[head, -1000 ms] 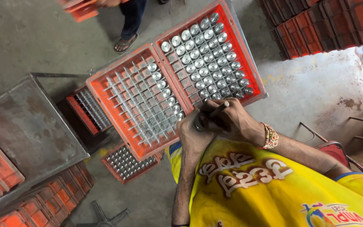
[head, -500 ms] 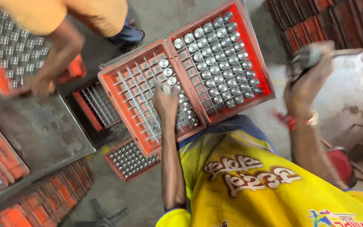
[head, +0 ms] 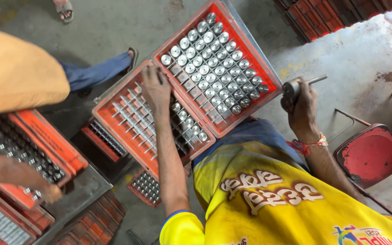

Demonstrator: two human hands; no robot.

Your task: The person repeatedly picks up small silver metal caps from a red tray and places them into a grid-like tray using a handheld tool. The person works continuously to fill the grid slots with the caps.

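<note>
Over the left orange crate (head: 114, 119), the left hand (head: 156, 90) reaches down with fingers curled among the metal dividers, seemingly picking or seating a part, while the right hand (head: 301, 103) grips a stemmed metal piece (head: 297, 86) beside the fuller right crate (head: 232, 119). Next comes careful slotting. Half a second earlier the right hand was raised higher.

No pkgs, labels, signs or screens; only open orange crates (head: 114, 106), unlabelled.
</note>
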